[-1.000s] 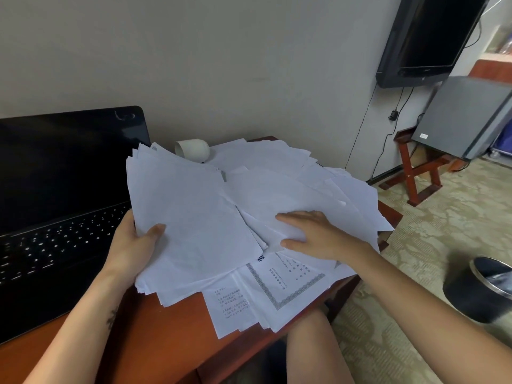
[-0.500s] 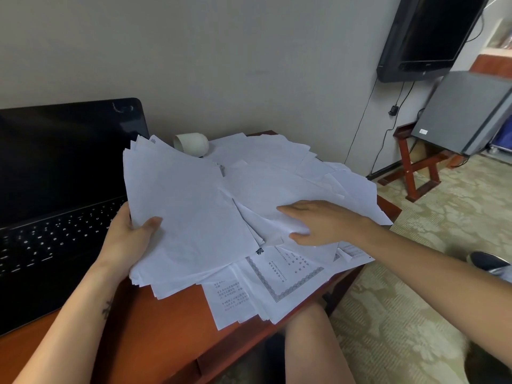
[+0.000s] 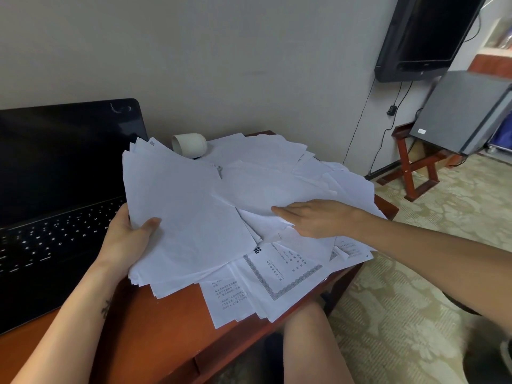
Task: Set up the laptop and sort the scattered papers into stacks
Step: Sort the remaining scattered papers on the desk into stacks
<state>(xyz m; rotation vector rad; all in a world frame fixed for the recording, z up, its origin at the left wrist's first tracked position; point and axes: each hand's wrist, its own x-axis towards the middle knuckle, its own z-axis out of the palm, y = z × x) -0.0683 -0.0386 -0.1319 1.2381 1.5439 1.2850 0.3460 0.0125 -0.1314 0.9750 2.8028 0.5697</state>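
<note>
An open black laptop stands at the left of the wooden desk, its screen dark. My left hand grips the left edge of a thick bundle of white sheets, thumb on top, lifted off the desk. My right hand lies on the scattered papers to the right, fingers stretched toward the bundle, with a sheet's edge lifted at its fingers. Printed pages stick out underneath near the desk's front edge.
A white paper roll lies on its side behind the papers by the wall. A wall-mounted TV, a grey cabinet on a red wooden stand and patterned carpet are at the right. My knee shows below the desk edge.
My right hand slid left across the scattered papers, drawing sheets toward the bundle. My left hand still holds the bundle. The view shifted slightly.
</note>
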